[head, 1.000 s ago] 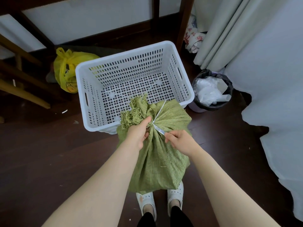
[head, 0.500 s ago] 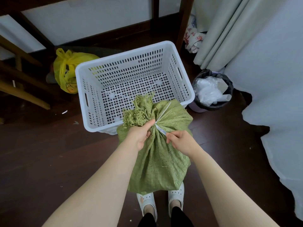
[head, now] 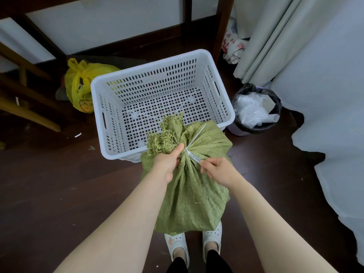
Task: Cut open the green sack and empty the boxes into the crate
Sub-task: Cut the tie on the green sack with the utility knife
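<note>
A full green woven sack (head: 197, 190) stands on the floor in front of my feet, its frayed neck bunched and bound by a white tie (head: 195, 136). My left hand (head: 167, 160) grips the bunched neck just below the frayed top. My right hand (head: 218, 170) holds a small blade (head: 194, 157) whose tip rests at the tie on the neck. Behind the sack stands a white perforated plastic crate (head: 126, 83) with nothing inside. No boxes are visible; the sack hides its contents.
A yellow plastic bag (head: 82, 85) lies left of the crate. A bin (head: 256, 109) lined with black plastic stands to the crate's right. Wooden furniture legs rise at left and behind. Curtains and white fabric hang at right. The floor is dark wood.
The sack's neck and both hands have shifted slightly toward me and right. The blade stays at the tie, and the tie still holds the neck closed.
</note>
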